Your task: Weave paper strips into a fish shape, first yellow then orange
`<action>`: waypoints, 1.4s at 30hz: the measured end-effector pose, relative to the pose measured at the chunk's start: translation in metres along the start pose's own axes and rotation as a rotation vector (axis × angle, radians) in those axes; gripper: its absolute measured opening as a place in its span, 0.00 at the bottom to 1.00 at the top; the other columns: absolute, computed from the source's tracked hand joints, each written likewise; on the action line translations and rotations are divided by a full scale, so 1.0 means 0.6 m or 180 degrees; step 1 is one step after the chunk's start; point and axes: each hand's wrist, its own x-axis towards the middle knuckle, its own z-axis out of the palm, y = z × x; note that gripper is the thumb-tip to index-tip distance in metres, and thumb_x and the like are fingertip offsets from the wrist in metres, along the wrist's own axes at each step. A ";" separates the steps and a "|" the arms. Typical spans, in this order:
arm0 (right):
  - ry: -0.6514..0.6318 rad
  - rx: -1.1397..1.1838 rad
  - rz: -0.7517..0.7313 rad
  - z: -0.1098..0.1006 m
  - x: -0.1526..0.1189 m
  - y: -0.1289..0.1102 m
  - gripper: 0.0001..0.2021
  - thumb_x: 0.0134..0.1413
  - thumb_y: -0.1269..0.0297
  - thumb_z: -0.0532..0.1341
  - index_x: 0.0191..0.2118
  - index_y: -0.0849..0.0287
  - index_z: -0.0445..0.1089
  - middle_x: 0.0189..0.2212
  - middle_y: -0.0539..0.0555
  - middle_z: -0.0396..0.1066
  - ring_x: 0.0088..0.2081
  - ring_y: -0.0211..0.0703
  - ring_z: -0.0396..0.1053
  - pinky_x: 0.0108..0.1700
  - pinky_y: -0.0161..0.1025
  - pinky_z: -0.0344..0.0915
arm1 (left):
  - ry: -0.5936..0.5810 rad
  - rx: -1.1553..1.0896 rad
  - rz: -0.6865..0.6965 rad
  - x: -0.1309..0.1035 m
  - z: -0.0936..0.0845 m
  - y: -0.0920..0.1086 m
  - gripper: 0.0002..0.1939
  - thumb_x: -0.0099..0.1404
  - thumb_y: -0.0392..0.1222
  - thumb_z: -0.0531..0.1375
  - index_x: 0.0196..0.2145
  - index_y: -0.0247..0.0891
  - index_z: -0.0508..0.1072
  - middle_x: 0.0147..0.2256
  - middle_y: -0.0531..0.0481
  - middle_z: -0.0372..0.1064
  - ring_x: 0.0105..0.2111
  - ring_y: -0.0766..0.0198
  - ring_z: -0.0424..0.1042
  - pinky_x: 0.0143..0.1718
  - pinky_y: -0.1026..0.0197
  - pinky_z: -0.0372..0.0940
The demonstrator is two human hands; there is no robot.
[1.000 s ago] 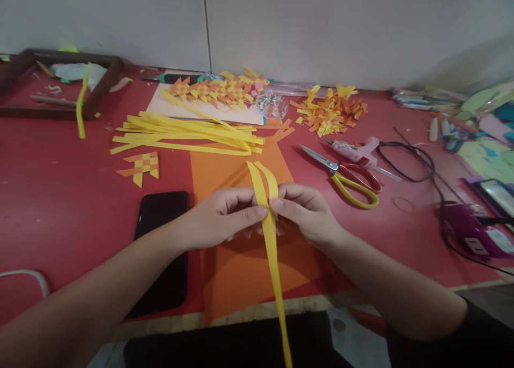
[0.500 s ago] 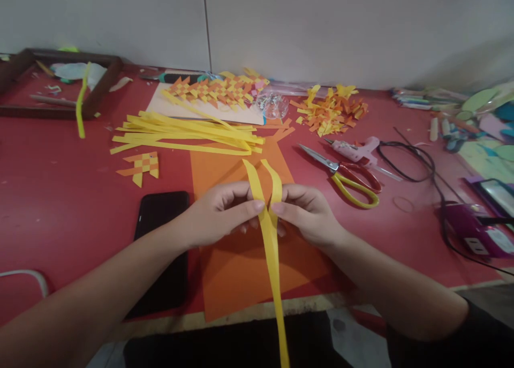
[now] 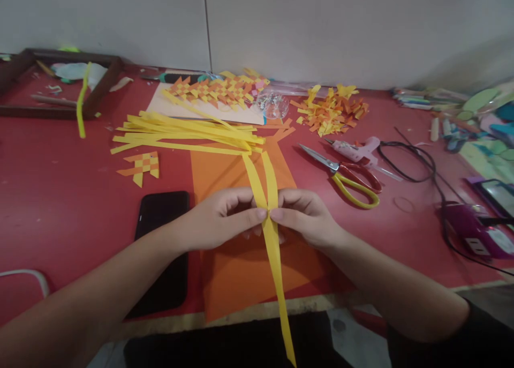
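Left hand (image 3: 225, 218) and right hand (image 3: 307, 215) are meeting almost thumb to thumb, holding a length of yellow paper (image 3: 274, 261) above an orange sheet (image 3: 228, 282), toward the near edge of the red surface (image 3: 60, 196). Judging by how things are lying, a good share looks finished: a row of checkered orange-and-yellow pieces (image 3: 219, 92) is resting on a pale sheet (image 3: 156, 104) near the surface's far edge, and a single woven piece (image 3: 146, 167) is lying apart, left of the orange sheet. Plenty seems unused: a bundle of yellow strips (image 3: 184, 129) is lying loose across the orange sheet's far left corner, and the paper in hand is showing no interlacing yet.

Each hand is pinching narrowly, thumb on top and fingers curling behind, one on either side of the yellow paper. Beyond the thumbs two ends are fanning apart; below, the lengths are converging and trailing past the surface's near edge. Whether this is one folded strip or two overlapping, I cannot tell. A dark phone (image 3: 163, 207) is lying partly beneath the left forearm; scissors (image 3: 335, 167) are lying beyond the right hand.
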 end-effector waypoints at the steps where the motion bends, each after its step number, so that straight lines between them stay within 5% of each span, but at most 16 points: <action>1: -0.0003 -0.0033 -0.0008 0.001 0.000 0.000 0.13 0.52 0.60 0.67 0.25 0.62 0.68 0.17 0.48 0.69 0.18 0.32 0.65 0.20 0.30 0.62 | 0.0010 0.0003 0.0001 0.000 0.000 0.000 0.07 0.67 0.40 0.57 0.33 0.34 0.70 0.25 0.57 0.64 0.21 0.75 0.62 0.20 0.72 0.57; 10: 0.0352 -0.0203 -0.0240 0.002 0.001 -0.003 0.12 0.52 0.60 0.67 0.25 0.61 0.68 0.17 0.47 0.69 0.16 0.31 0.63 0.18 0.30 0.60 | 0.0260 -0.0196 -0.0207 0.000 -0.001 0.002 0.10 0.66 0.46 0.58 0.34 0.35 0.71 0.25 0.54 0.66 0.22 0.72 0.63 0.19 0.71 0.57; 16: 0.0416 -0.0193 -0.0283 0.003 0.003 -0.006 0.12 0.54 0.61 0.66 0.25 0.61 0.69 0.17 0.48 0.70 0.16 0.32 0.64 0.19 0.30 0.60 | -0.0119 -0.0024 -0.0320 -0.005 -0.001 0.001 0.14 0.68 0.49 0.56 0.35 0.35 0.73 0.28 0.52 0.69 0.22 0.73 0.62 0.19 0.72 0.56; 26: 0.0129 -0.0141 -0.0073 0.004 0.000 -0.002 0.13 0.50 0.60 0.69 0.24 0.62 0.67 0.16 0.48 0.68 0.16 0.31 0.63 0.18 0.30 0.59 | 0.0044 -0.0001 -0.0192 0.000 0.001 0.000 0.07 0.65 0.41 0.59 0.32 0.34 0.71 0.24 0.55 0.66 0.22 0.73 0.63 0.20 0.71 0.57; 33: 0.0623 -0.0276 -0.0437 0.003 0.004 -0.003 0.13 0.53 0.60 0.67 0.23 0.60 0.67 0.17 0.46 0.67 0.17 0.31 0.63 0.20 0.30 0.60 | 0.0475 -0.0352 -0.0542 -0.001 -0.004 0.000 0.13 0.65 0.49 0.58 0.32 0.35 0.70 0.24 0.53 0.69 0.21 0.72 0.64 0.19 0.71 0.55; 38: 0.0631 -0.0433 -0.0273 0.007 0.006 -0.009 0.15 0.52 0.58 0.67 0.23 0.60 0.67 0.16 0.46 0.67 0.16 0.31 0.63 0.19 0.31 0.59 | 0.0024 -0.0171 -0.0520 -0.002 -0.003 -0.001 0.15 0.66 0.50 0.58 0.32 0.35 0.72 0.25 0.53 0.69 0.20 0.73 0.62 0.19 0.70 0.57; 42: 0.0536 -0.0361 -0.0100 0.007 0.005 -0.007 0.16 0.51 0.55 0.67 0.24 0.62 0.69 0.17 0.48 0.69 0.16 0.32 0.64 0.18 0.31 0.60 | 0.0031 -0.0102 -0.0568 -0.002 -0.001 -0.004 0.11 0.66 0.47 0.58 0.33 0.35 0.72 0.27 0.53 0.69 0.21 0.73 0.62 0.18 0.71 0.57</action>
